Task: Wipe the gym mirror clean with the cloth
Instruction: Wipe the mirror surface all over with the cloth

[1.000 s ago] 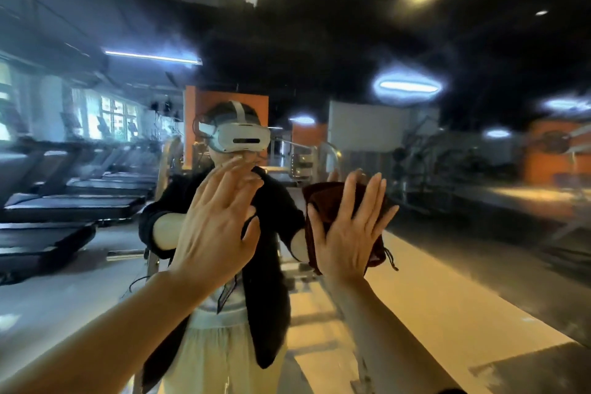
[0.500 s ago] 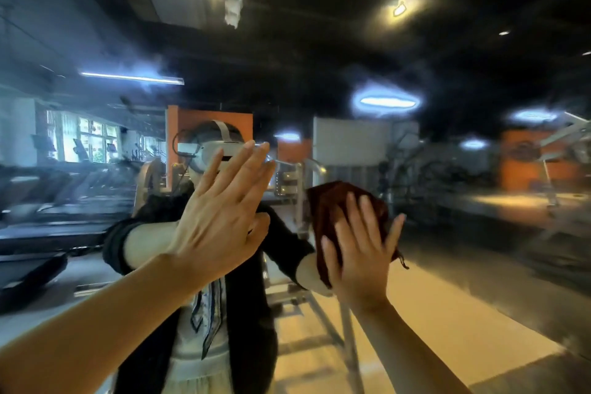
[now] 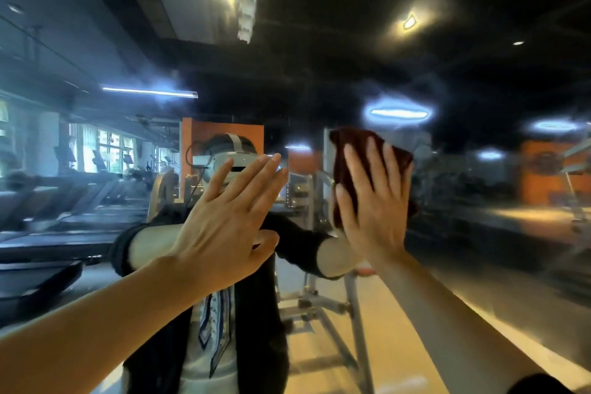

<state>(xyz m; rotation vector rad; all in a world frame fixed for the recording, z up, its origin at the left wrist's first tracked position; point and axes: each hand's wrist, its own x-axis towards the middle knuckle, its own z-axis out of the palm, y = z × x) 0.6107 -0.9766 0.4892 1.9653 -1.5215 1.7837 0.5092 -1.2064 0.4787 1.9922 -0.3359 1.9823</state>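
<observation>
The gym mirror fills the whole view and looks hazy and smeared around the reflected lights. My right hand presses a dark red cloth flat against the glass with straight, spread fingers; the cloth shows above and left of the fingers. My left hand rests flat on the mirror to the left of it, fingers straight and together, holding nothing. Behind both hands the glass reflects me in a dark jacket and a white headset.
The mirror reflects a row of treadmills on the left, an orange pillar, a metal exercise frame in the middle, a lit yellowish floor and dim machines at the right.
My right hand has slid the cloth upward on the glass from its lower position half a second ago. The left hand stays flat on the mirror. The view has tilted upward.
</observation>
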